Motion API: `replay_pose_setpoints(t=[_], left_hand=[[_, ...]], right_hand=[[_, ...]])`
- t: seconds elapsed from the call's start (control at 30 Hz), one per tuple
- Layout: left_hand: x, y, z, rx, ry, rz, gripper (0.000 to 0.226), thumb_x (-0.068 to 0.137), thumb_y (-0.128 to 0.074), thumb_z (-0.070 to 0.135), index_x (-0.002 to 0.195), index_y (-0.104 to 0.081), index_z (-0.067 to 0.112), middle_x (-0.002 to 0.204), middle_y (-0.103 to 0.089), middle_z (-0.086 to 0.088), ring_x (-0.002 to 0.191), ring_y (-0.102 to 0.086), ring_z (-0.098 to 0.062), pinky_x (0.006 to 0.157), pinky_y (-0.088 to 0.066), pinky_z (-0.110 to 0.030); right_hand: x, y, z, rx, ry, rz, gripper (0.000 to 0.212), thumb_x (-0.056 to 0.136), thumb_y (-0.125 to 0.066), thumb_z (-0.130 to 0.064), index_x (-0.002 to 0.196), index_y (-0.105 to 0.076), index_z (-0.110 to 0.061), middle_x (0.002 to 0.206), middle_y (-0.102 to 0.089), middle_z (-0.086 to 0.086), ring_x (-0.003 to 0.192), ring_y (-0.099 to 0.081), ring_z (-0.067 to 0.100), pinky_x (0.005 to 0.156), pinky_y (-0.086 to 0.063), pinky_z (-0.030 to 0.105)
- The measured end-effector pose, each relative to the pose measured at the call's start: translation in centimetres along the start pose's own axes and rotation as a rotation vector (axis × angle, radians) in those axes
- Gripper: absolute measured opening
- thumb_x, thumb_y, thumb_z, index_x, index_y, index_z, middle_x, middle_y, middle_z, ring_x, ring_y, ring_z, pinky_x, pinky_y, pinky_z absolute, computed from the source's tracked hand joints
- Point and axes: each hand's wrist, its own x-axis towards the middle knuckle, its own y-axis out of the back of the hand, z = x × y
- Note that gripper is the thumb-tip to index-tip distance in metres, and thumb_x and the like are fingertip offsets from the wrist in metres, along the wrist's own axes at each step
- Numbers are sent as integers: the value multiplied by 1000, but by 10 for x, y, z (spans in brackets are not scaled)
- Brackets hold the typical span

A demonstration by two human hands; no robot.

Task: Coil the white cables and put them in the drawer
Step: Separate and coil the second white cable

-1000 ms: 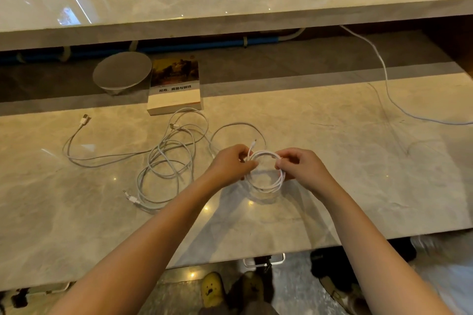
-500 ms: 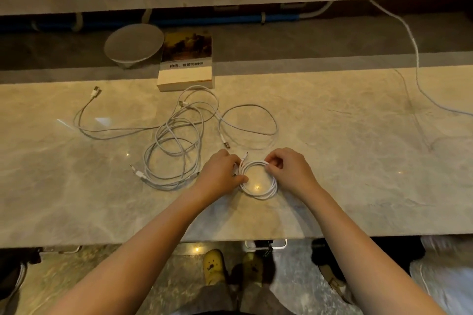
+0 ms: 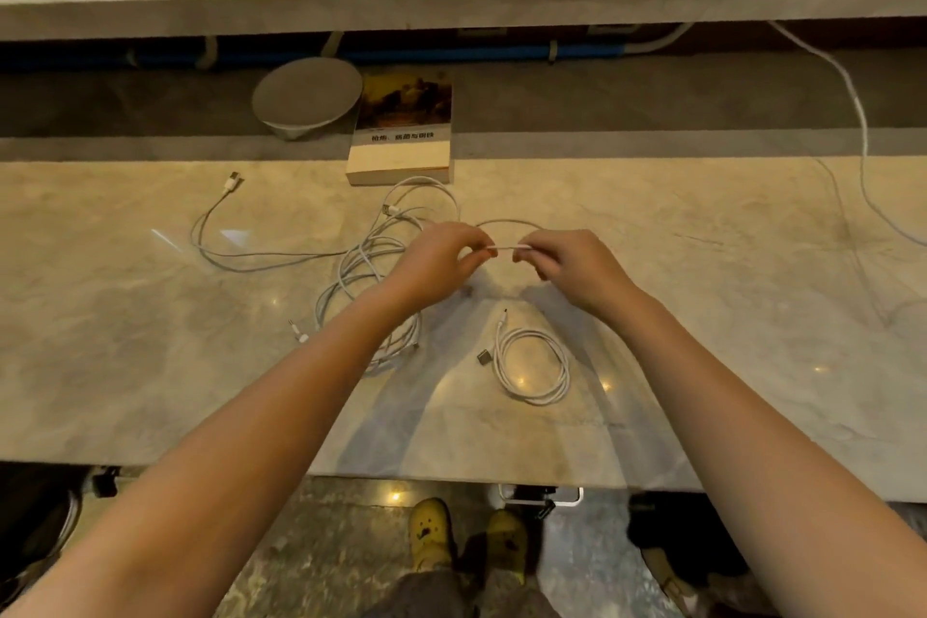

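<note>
A small coiled white cable [image 3: 532, 365] lies on the marble counter [image 3: 727, 341] near the front edge, free of both hands. Farther back, my left hand [image 3: 441, 261] and my right hand [image 3: 572, 266] each pinch a second white cable [image 3: 506, 222], holding a short straight stretch between them above the counter; its loop arcs behind the hands. A loose tangle of white cables [image 3: 371, 266] lies to the left, partly under my left forearm, with one end trailing to a plug [image 3: 233, 181]. No drawer is visible.
A book [image 3: 401, 136] and a round grey disc [image 3: 306, 98] sit at the back on a darker ledge. Another white cable [image 3: 860, 131] runs down from the upper shelf at the right. A metal handle [image 3: 542, 497] shows under the counter's front edge.
Both hands let go of the small coil, which now rests on the counter. They moved back and picked up another cable, stretching a piece between them.
</note>
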Motion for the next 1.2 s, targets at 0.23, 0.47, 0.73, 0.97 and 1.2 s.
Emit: replay_pose_setpoints(t=[0.23,0.47,0.73,0.97,1.2], left_hand=[[12,56,-1,-117,-66,190,19,95,-49,17,103,-66,11,94,-64,-3,89,-58,-18,80,-47,-33],[17,86,-2,-262,68,401,24,96,-48,19,119,-57,18,112,-58,2,103,-53,-9,92,-45,-30],[-27,26,44,-624,21,282,29,100,-40,18,122,-56,10,109,-61,4,96,-58,-1,85,-47,-19],[-26,54,58,-909,4,153,17,96,-47,18,103,-62,14,100,-66,-4,97,-65,-13,90,-52,-26],[-25,89,70,-1023,2,169,21,96,-48,20,114,-46,9,98,-63,-9,87,-66,-20,77,-57,-33]], right_hand=[[19,44,-48,215,111,234,18,93,-54,-17,95,-71,-11,67,-55,-17,61,-51,-8,56,-34,8],[30,81,-92,559,64,177,23,95,-51,-17,114,-62,-14,73,-60,-6,60,-52,0,56,-43,14],[37,73,-125,1134,-44,16,25,98,-35,-1,102,-59,-8,81,-56,5,62,-50,7,59,-49,20],[51,94,-128,1175,7,80,28,88,-50,7,112,-60,-4,98,-65,10,94,-66,19,91,-54,33],[67,100,-126,824,-25,231,24,87,-62,-8,111,-64,-7,104,-69,12,92,-70,19,83,-57,30]])
